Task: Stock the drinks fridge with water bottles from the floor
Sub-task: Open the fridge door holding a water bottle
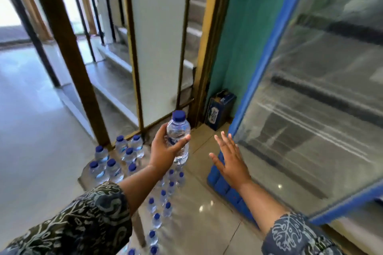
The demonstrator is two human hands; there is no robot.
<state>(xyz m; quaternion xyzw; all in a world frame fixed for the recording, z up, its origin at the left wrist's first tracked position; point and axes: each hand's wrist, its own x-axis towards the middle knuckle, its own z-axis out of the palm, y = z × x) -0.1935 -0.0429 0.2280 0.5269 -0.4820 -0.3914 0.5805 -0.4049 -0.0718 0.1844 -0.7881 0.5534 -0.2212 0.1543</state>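
Left hand [163, 151] grip wrapped round an upright water bottle [178, 136], right hand [230, 161] grip wide with fingers spread near the fridge door [310, 93], more bottles [116, 159] on the floor [31, 141]

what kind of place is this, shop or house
Likely a small shop or eatery, though I can't be sure: a blue-framed glass-door drinks fridge, many water bottles standing on the tiled floor, and a blue carton beside it.
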